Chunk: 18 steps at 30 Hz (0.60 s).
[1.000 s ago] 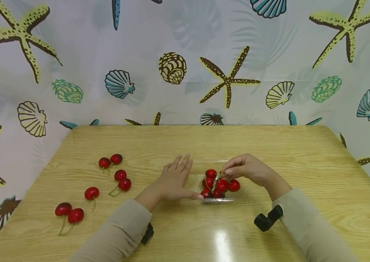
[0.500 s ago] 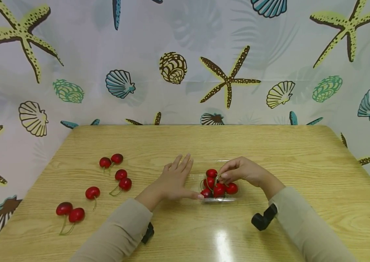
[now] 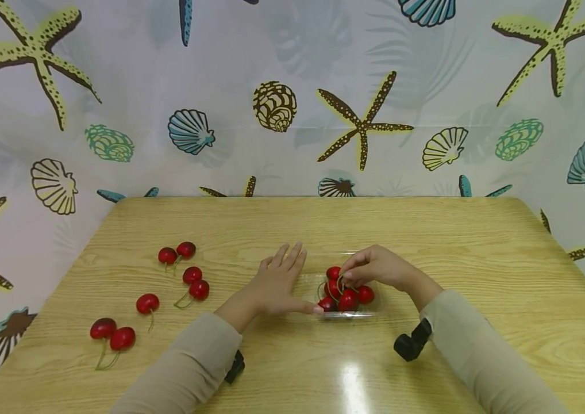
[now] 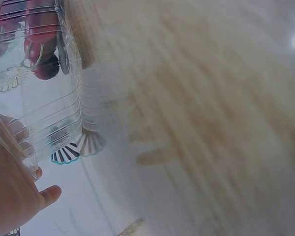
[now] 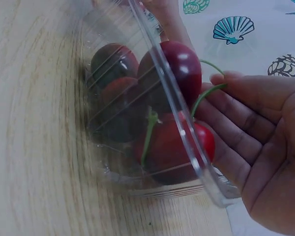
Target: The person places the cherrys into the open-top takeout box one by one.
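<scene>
A clear plastic box (image 3: pixel 367 314) with several red cherries (image 3: pixel 348 300) in it stands on the table between my hands. My left hand (image 3: pixel 277 290) lies at the box's left end, fingers straight and spread, thumb at the near rim. Its fingers show beside the clear wall in the left wrist view. Over the box, my right hand (image 3: pixel 383 270) pinches thin green stems (image 5: pixel 209 93) between thumb and forefinger. Those stems run down to cherries (image 5: pixel 182 71) at the rim in the right wrist view. The fingers partly hide the cherries from the head view.
Left of the box, several more cherries lie on the wooden table (image 3: pixel 251 224): pairs at the back (image 3: pixel 186 249), middle (image 3: pixel 199 289) and front (image 3: pixel 123 338), plus a single cherry (image 3: pixel 147 303). A curtain (image 3: pixel 220 69) printed with starfish and shells hangs behind.
My right hand has shifted left over the box, still pinching stems, and the cherries beneath it have moved a little left. The left hand has stayed in place.
</scene>
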Each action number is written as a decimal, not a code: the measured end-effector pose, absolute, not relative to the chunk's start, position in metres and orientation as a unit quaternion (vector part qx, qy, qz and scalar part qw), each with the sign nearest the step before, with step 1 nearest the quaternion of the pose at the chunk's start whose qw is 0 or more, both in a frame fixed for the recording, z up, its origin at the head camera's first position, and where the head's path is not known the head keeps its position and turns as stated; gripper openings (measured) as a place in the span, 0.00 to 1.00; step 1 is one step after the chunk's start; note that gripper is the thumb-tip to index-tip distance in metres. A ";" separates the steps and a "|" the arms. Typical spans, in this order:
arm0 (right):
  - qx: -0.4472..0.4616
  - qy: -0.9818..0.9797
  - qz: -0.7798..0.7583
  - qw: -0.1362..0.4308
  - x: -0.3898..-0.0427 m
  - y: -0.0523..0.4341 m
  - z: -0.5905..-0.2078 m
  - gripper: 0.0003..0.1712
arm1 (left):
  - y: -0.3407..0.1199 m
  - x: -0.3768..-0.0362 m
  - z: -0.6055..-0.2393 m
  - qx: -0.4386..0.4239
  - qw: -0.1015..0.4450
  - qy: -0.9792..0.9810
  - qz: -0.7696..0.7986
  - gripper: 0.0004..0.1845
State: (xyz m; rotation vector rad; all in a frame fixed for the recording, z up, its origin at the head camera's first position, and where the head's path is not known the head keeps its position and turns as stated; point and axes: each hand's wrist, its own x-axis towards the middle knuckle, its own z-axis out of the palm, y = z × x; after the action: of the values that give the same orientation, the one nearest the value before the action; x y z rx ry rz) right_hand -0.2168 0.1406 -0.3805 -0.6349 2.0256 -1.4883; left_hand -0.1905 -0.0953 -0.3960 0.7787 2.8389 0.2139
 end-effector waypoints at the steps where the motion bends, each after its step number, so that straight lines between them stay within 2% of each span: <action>1: -0.235 0.754 -0.550 0.270 -0.217 0.140 -0.381 0.13 | -0.095 -0.191 -0.396 0.263 0.095 0.957 0.072 0.62; 18: -0.205 0.807 -0.506 0.226 -0.216 0.132 -0.380 0.11 | -0.096 -0.191 -0.396 0.262 0.099 0.957 0.075 0.62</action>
State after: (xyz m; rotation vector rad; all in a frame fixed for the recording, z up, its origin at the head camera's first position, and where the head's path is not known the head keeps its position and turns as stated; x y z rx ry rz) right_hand -0.2159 0.1322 -0.3798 -0.5658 2.2253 -1.3951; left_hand -0.1908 -0.0957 -0.3957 0.7738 2.8314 0.2232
